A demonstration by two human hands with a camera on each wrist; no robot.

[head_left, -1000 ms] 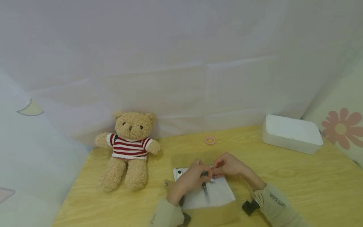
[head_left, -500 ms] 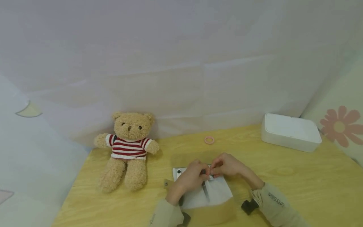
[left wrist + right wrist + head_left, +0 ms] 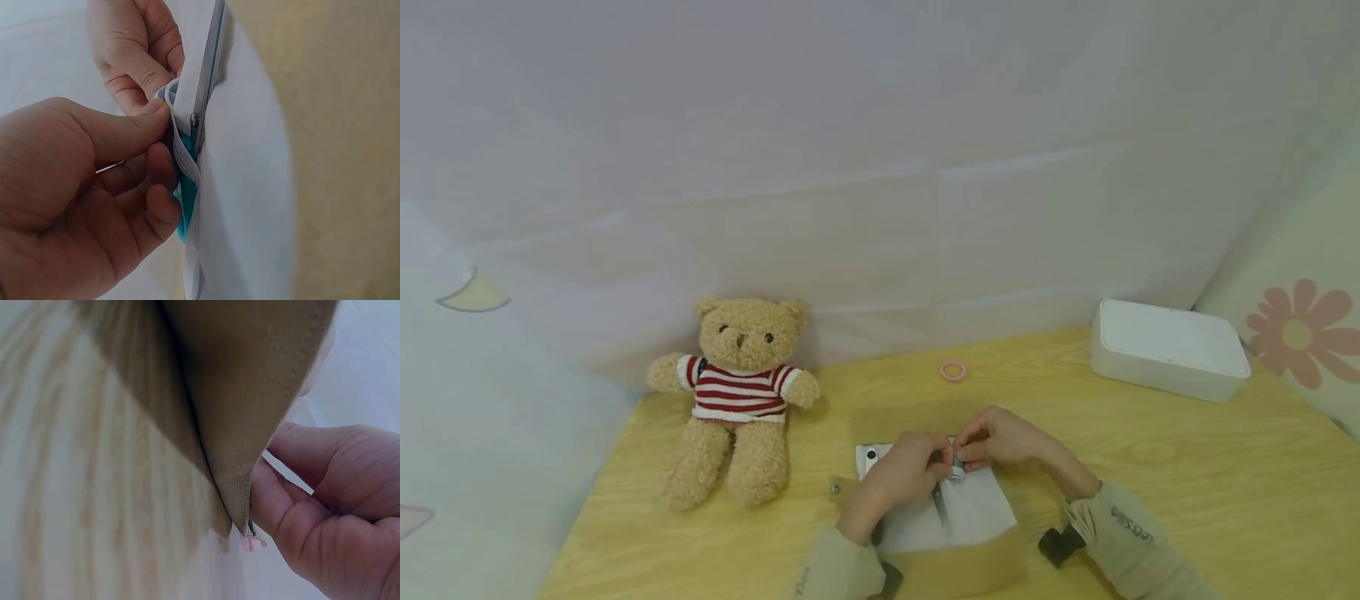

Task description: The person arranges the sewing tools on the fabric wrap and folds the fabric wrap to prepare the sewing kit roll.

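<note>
A cloth pouch lies spread on the table, its white inner side [image 3: 981, 510] facing up and its brown outer side [image 3: 262, 381] filling much of the right wrist view. Scissors [image 3: 207, 75] with teal handles lie on the white cloth, the handles partly behind a ribbed strap [image 3: 185, 156]. My left hand [image 3: 902, 471] pinches this strap between thumb and fingers. Close beside it, my right hand [image 3: 1006, 437] pinches the strap's other part with thumb and fingertips. The right fingertips are partly hidden behind the pouch edge in the right wrist view.
At the left sits a teddy bear [image 3: 741, 396] in a striped shirt. A pink ring [image 3: 953, 371] lies beyond the pouch, and a white box [image 3: 1168, 350] stands at the back right. A snap tab [image 3: 837, 489] sticks out left of the pouch.
Both hands stay at the strap, with only small finger movements. The fingertips have shifted slightly left, and more of the strap shows below them. The pouch and other objects stay put.
</note>
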